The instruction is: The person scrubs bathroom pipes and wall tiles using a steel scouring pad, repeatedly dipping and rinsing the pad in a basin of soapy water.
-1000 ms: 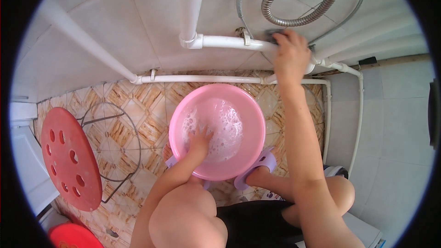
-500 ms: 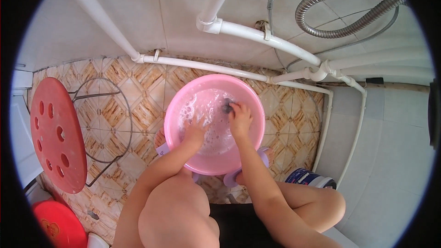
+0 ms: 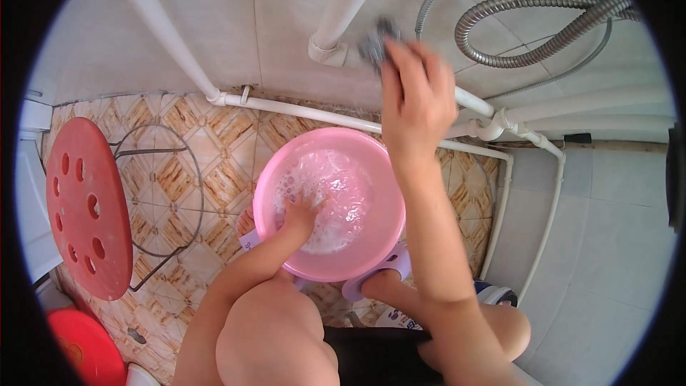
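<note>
Soapy water (image 3: 350, 189) with white suds half fills a pink basin (image 3: 341, 269) on the floor between my feet. My left hand (image 3: 301, 209) is in the suds on the basin's left side, fingers spread and partly under water. Up beyond the basin's far rim, in front of the wall pipes, my right hand (image 3: 420, 100) is raised. Its fingers pinch a small dark-grey wad (image 3: 377, 44), smeared by motion. Whether the wad is cloth or a scourer I cannot make out.
White pipes (image 3: 307, 109) run along the tiled wall behind the basin. A coiled metal hose (image 3: 493, 57) hangs at the upper right. A red stool (image 3: 89, 207) lies tipped at left, above a red container (image 3: 86, 350). A bucket (image 3: 498, 293) is partly hidden by my right arm.
My right hand has lifted out of the basin, up and to the right, carrying the grey wad. My left hand stays in the suds.
</note>
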`<state>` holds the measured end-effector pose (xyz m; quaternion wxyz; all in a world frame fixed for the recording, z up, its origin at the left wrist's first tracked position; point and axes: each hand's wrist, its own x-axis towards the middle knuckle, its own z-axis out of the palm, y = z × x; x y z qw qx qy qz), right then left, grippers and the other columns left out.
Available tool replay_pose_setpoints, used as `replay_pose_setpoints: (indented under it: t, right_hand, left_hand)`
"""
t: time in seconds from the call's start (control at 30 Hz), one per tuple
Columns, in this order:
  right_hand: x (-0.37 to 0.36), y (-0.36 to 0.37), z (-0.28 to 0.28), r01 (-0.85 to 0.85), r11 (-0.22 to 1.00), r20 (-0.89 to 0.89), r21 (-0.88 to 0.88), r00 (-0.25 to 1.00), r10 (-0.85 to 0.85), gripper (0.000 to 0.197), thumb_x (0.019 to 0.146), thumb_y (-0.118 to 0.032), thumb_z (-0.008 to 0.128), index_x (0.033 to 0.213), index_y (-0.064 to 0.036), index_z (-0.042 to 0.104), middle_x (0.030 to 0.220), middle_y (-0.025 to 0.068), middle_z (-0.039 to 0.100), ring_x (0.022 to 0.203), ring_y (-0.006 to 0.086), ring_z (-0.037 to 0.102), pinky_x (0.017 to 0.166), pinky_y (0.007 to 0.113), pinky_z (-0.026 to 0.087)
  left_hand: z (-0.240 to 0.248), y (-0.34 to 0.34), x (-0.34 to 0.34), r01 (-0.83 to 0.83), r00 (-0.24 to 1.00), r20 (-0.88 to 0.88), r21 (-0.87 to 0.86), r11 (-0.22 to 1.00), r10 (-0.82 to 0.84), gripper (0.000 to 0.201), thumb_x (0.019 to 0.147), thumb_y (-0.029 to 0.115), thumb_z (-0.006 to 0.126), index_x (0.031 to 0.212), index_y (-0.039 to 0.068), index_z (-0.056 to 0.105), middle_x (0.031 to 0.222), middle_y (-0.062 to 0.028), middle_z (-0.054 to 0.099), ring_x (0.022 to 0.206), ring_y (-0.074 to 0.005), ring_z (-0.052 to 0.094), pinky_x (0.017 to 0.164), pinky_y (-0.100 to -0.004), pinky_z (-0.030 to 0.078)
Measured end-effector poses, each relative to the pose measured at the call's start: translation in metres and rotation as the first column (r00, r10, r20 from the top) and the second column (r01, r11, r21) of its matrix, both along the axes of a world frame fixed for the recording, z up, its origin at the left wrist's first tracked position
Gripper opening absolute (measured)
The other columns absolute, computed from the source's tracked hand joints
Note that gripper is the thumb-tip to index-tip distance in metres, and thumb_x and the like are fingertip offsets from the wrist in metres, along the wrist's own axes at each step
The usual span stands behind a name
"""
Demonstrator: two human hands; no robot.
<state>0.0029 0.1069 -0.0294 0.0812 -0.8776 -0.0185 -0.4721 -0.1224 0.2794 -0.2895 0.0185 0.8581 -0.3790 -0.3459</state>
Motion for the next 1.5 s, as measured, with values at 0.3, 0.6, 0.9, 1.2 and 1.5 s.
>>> replay_pose_setpoints:
  t: [0.3, 0.6, 0.9, 1.2, 1.5]
  right_hand:
    - [0.026, -0.007, 0.012, 0.083, 0.946, -0.286, -0.313, 0.942, -0.178, 0.009, 0.068, -0.01, 0.059, 0.075, -0.0097, 0.065, 0.085, 0.0027, 0.056, 0.075, 0.0207, 0.058, 0.054, 0.033, 0.05]
    - [0.041, 0.011, 0.0, 0.229, 0.955, -0.267, -0.188, 0.924, -0.274, 0.008, 0.069, -0.008, 0.059, 0.07, -0.0064, 0.066, 0.076, 0.006, 0.059, 0.074, 0.023, 0.059, 0.055, 0.034, 0.05]
    - [0.034, -0.013, -0.01, 0.055, 0.977, -0.008, -0.204, 0.998, -0.057, 0.012, 0.066, -0.007, 0.064, 0.078, -0.0092, 0.062, 0.076, 0.0015, 0.054, 0.069, 0.0188, 0.055, 0.052, 0.03, 0.046]
    - [0.07, -0.007, 0.059, 0.012, 0.974, 0.356, -0.224, 0.932, 0.07, 0.013, 0.061, -0.008, 0.06, 0.074, -0.0086, 0.059, 0.072, 0.0001, 0.051, 0.064, 0.017, 0.052, 0.05, 0.029, 0.043]
    - [0.043, -0.026, 0.014, 0.032, 0.93, 0.108, -0.365, 0.994, 0.008, 0.015, 0.058, -0.007, 0.059, 0.073, -0.008, 0.061, 0.073, -0.0001, 0.051, 0.061, 0.0147, 0.049, 0.045, 0.025, 0.038]
  left_hand:
    - [-0.008, -0.008, 0.0, 0.004, 1.0, 0.01, -0.031, 1.0, -0.004, 0.062, 0.087, 0.013, 0.046, 0.141, 0.037, 0.029, 0.15, -0.0061, 0.022, 0.14, -0.0307, 0.011, 0.102, -0.0665, 0.015]
    - [0.004, -0.01, 0.002, 0.043, 0.999, 0.026, -0.049, 0.998, -0.042, 0.061, 0.087, 0.014, 0.045, 0.141, 0.038, 0.028, 0.151, -0.0075, 0.021, 0.138, -0.0329, 0.018, 0.101, -0.0662, 0.017]
    - [-0.005, -0.008, -0.004, 0.068, 0.997, 0.024, 0.017, 0.998, -0.068, 0.051, 0.089, 0.014, 0.042, 0.135, 0.034, 0.042, 0.15, -0.0056, 0.024, 0.139, -0.0346, 0.014, 0.099, -0.0665, 0.019]
    - [0.002, -0.003, -0.002, -0.015, 0.997, 0.081, -0.083, 0.996, 0.021, 0.05, 0.089, 0.014, 0.041, 0.135, 0.034, 0.043, 0.15, -0.0053, 0.022, 0.139, -0.0336, 0.012, 0.101, -0.065, 0.018]
    - [0.005, -0.008, 0.0, -0.005, 1.0, 0.023, -0.026, 1.0, 0.006, 0.049, 0.088, 0.012, 0.042, 0.133, 0.03, 0.046, 0.15, -0.0058, 0.023, 0.138, -0.0348, 0.018, 0.101, -0.0663, 0.017]
